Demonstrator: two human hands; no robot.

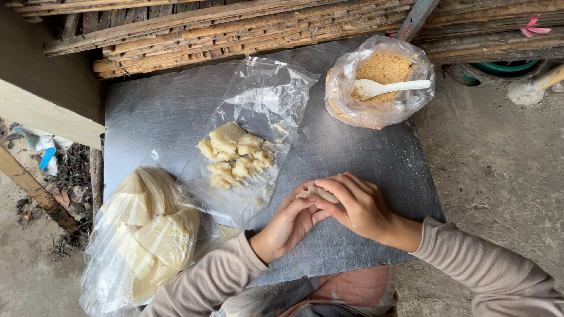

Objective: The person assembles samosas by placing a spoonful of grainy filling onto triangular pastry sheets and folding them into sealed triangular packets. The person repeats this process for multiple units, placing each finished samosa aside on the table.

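My left hand point(288, 226) and my right hand point(355, 205) meet over the near part of a metal sheet point(158, 111). Together they pinch a small pale piece of dough point(315, 192), mostly hidden by the fingers. My right hand's fingers curl over its top, and my left hand cups it from below. Just left of my hands lies a flat clear plastic sheet point(264, 94) with a pile of pale dough lumps point(235, 155) on it.
A clear bag of golden crumbs point(382, 70) with a white spoon point(390, 88) in it stands at the back right. A plastic bag of pale round wrappers point(147, 229) lies at the near left. Stacked bamboo slats point(235, 26) run along the back. Concrete floor point(499, 158) lies to the right.
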